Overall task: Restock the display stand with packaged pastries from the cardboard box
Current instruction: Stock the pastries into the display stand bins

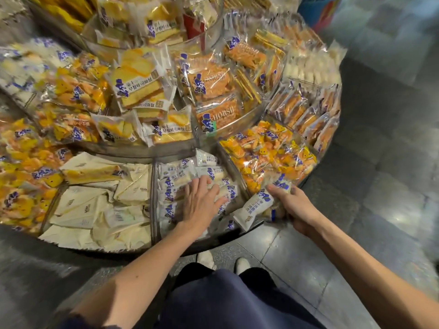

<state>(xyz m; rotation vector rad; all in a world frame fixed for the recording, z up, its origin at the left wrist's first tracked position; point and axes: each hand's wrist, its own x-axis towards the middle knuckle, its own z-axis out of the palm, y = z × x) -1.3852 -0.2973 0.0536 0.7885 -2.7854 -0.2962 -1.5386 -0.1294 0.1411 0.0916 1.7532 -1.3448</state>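
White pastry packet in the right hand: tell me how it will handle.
Probably light: the right hand holds the white pastry packet by one end. Its glossy film likely slips. The contents look soft, so squeezing may crush them.

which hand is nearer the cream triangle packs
Left. The left hand rests flat on white-blue packs beside the cream triangle packs; the right hand grips a white pack farther right.

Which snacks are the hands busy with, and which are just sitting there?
In the job:
- left hand, flat on the white packs
- right hand, gripping the loose pack
- stand

Just sitting:
- triangle packs
- orange packs
- waffle packs
- toast packs
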